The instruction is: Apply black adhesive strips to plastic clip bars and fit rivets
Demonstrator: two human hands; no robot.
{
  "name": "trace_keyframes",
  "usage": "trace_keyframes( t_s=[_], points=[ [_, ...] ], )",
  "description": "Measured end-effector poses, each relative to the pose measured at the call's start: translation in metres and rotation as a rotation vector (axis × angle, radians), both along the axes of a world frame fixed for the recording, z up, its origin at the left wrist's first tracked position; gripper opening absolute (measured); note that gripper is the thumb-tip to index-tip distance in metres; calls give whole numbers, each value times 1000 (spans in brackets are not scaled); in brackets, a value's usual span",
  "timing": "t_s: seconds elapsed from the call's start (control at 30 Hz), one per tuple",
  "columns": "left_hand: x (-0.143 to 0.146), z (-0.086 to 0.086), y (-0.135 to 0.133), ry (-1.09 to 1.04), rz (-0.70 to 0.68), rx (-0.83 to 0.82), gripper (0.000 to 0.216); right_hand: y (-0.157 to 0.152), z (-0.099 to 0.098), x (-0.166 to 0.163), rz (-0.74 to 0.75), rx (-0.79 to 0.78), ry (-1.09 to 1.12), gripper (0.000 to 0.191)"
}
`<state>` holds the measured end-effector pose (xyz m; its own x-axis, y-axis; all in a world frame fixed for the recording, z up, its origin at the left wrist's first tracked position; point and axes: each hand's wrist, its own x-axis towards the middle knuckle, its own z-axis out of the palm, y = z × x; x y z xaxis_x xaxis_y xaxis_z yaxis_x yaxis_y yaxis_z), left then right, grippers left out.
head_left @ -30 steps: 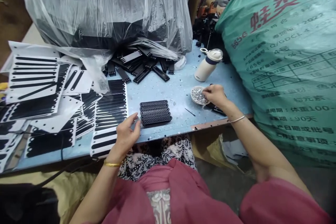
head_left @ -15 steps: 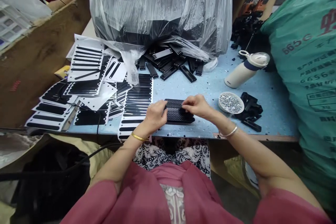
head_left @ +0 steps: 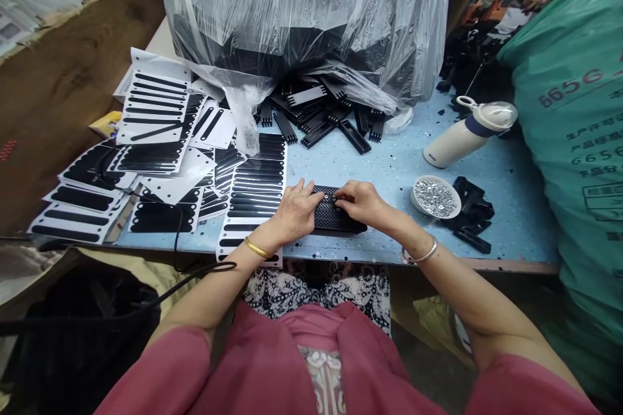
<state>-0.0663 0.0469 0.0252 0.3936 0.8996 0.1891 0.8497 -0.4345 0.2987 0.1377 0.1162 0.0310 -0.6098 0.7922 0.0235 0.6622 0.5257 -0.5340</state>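
Change: your right hand (head_left: 363, 202), a second ago at the bowl (head_left: 421, 211) of silvery pieces (head_left: 435, 196), is now at the black mesh block (head_left: 341, 219); small silvery spots (head_left: 326, 197) now show on top.
Block: on the table (head_left: 384, 168), between your hands, beneath the fingers of both.
Left hand (head_left: 294, 213): laid over the block's left end, knuckles up; whether it grips cannot be told.
Right fingers: pinched together beside the spots; any piece between them is too small to tell.
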Motion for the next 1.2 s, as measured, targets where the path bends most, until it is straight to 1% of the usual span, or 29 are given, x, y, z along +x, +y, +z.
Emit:
trace_keyframes(
  t_s=[0.1, 0.17, 0.33, 0.43, 0.5, 0.6, 0.67, 0.73, 0.87, 0.97, 1.07, 1.2],
  points=[
    [2, 2, 3, -30, -1, -10, 42, -1, -1, 1, 19, 40, 13, 22],
    [3, 3, 5, -32, -5, -16, 42, -1, -3, 1, 7, 61, 14, 22],
    [7, 8, 6, 8, -18, -26, 39, 1, -5, -3, -84, 32, 30, 3],
    [7, 9, 6, 2, -21, -26, 35, 2, -3, -2, -121, 12, 62, 7],
    [7, 7, 6, -25, -18, -17, 32, 2, -2, 2, -120, 36, 95, 3],
    [5, 3, 9, -60, 0, -4, 28, 3, -4, 11, -126, 94, 117, 19],
    [4, 0, 12, -80, 17, 0, 27, 3, -7, 16, -138, 116, 85, 22],
    [4, -1, 14, -84, 27, 4, 25, 3, -9, 17, -133, 121, 34, 21],
    [9, -1, 17, -43, 21, 5, 22, 1, -10, 6, -93, 96, -42, 20],
    [13, -2, 19, -29, 23, -4, 22, 0, -10, -4, -89, 83, -95, 17],
    [17, -6, 20, -52, 40, -10, 22, 1, -11, -8, -104, 83, -130, 15],
    [17, -10, 22, -116, 68, -13, 19, 1, -11, -10, -94, 67, -145, 18]
  ],
)
